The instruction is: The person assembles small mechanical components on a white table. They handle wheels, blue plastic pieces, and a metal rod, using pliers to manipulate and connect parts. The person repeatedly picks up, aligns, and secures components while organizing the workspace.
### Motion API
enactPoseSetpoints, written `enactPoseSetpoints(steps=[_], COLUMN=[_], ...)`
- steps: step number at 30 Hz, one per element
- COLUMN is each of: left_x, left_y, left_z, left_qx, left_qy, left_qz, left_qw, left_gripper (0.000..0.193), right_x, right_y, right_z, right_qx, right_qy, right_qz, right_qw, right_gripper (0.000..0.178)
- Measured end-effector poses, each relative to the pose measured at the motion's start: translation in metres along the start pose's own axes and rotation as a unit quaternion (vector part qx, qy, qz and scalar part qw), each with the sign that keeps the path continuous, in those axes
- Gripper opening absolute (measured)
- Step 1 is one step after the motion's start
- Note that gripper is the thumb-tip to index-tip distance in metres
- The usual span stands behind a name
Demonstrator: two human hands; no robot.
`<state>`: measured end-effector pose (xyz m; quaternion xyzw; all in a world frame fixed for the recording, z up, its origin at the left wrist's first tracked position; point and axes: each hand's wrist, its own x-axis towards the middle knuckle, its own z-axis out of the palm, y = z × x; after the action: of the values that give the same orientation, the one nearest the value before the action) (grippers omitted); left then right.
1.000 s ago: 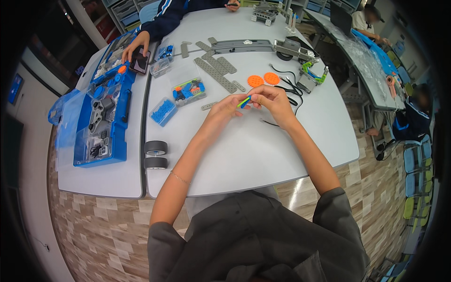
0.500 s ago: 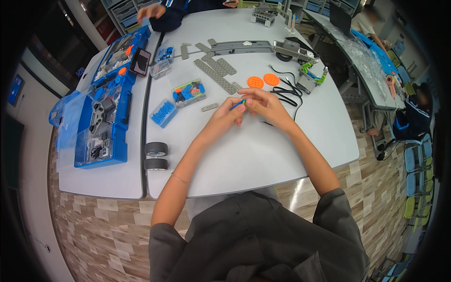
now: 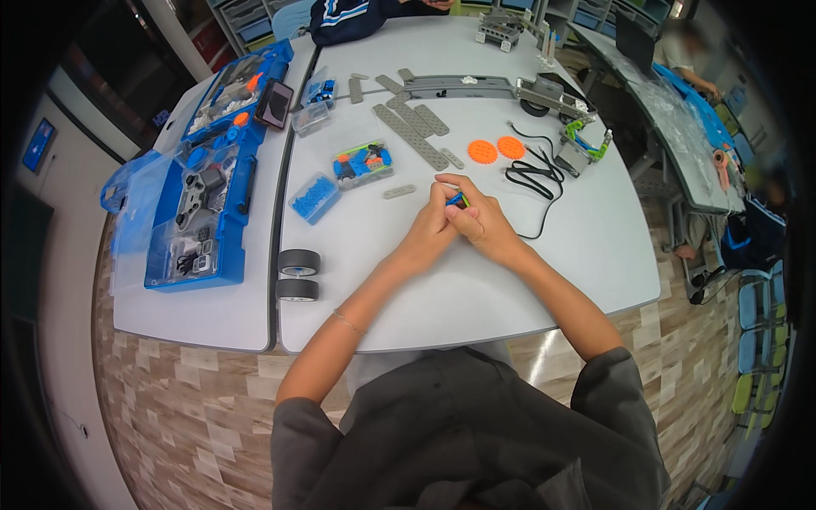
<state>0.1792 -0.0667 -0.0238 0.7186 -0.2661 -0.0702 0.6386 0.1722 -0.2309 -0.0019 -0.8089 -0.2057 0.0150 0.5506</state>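
Observation:
My left hand and my right hand meet above the near middle of the table. Both are closed around a small blue and green plastic building piece, which my fingers mostly cover. Beyond them lie two orange gears and a short grey plate. A small grey beam rests left of my left hand. Past my right hand there is a coiled black cable.
Left stand a clear box of blue pins, a box of mixed parts and two wheels. A blue parts case sits on the adjoining table. Grey plates and a partly built robot lie farther back. A co-worker's sleeve shows at the far edge.
My hands have drawn closer together around the piece, with the right thumb now over it. The view has shifted slightly. The co-worker's hand has left the blue case.

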Motion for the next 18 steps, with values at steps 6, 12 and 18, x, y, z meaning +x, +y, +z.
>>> enactPoseSetpoints(steps=[6,12,18], left_x=[0.001,0.003,0.002], left_y=[0.005,0.009,0.013], left_z=[0.001,0.000,-0.003], left_qx=[0.014,-0.003,-0.048], left_qy=[0.022,0.077,0.087], left_qz=[-0.010,-0.014,-0.004], left_qw=[1.000,0.997,0.995], left_gripper=[0.035,0.033,0.029], right_x=[0.002,0.012,0.017], right_y=[-0.001,0.008,0.013], right_z=[0.001,-0.015,-0.022], right_qx=[-0.027,0.127,0.269], right_qy=[0.030,0.041,-0.016], right_qz=[-0.009,0.073,0.134], right_qw=[0.999,0.988,0.954], right_gripper=[0.062,0.043,0.034])
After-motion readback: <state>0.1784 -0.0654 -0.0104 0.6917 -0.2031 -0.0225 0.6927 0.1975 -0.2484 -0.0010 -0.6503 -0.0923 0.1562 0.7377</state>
